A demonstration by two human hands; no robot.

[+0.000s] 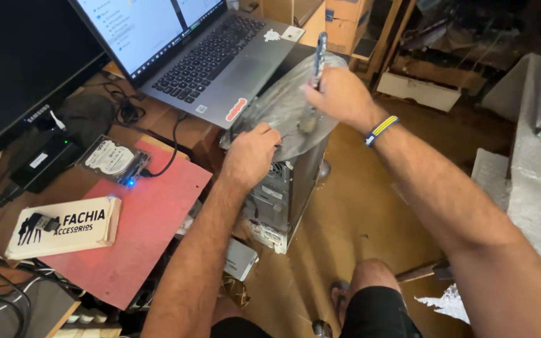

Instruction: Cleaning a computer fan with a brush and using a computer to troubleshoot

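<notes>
Tower: computer case (286, 188) stands on the floor just right of the desk (126, 263), its rear panel facing near.
Wrap: clear plastic sheet (283, 106) drapes over the case top, beside the laptop (214, 56).
Right hand (339, 94): fingers closed around 1 slim tool (319, 59), held upright above the wrap.
Left hand (250, 153): fingers curled, pressing the sheet at the near top edge.
Advice: keep the sheet pulled taut and the tool shallow, I'd say, so the case stays unscratched.

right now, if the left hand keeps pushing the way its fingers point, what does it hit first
The left hand already touches the clear plastic bag over the computer tower; next probably the tool in the right hand.
</notes>
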